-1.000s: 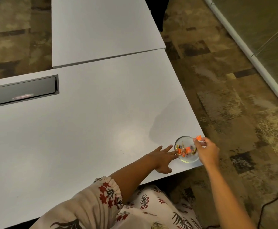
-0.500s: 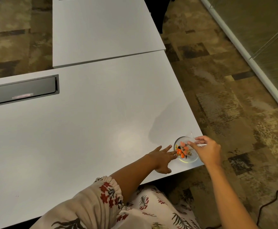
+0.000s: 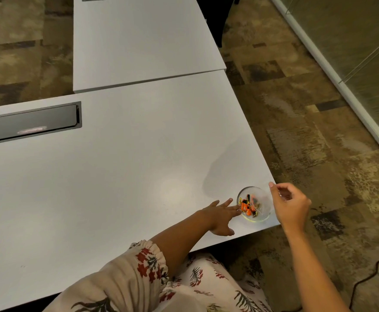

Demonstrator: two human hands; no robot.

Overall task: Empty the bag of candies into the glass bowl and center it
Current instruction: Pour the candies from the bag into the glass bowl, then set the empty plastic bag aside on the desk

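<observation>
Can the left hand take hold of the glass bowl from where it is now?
Probably yes: the left hand lies flat on the table with fingertips at the glass bowl rim, and nothing stands between them.

The left hand (image 3: 221,215) reaches forward, fingers spread flat. The right hand (image 3: 291,207) hovers with fingers curled, its grip seemingly pinched on something clear.

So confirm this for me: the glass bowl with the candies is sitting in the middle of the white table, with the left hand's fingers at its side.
Not the middle. The head view shows the glass bowl at the near right corner of the white table, close to the edge. The rest holds: the candies are in it and the left hand has its fingers at its side.
</observation>
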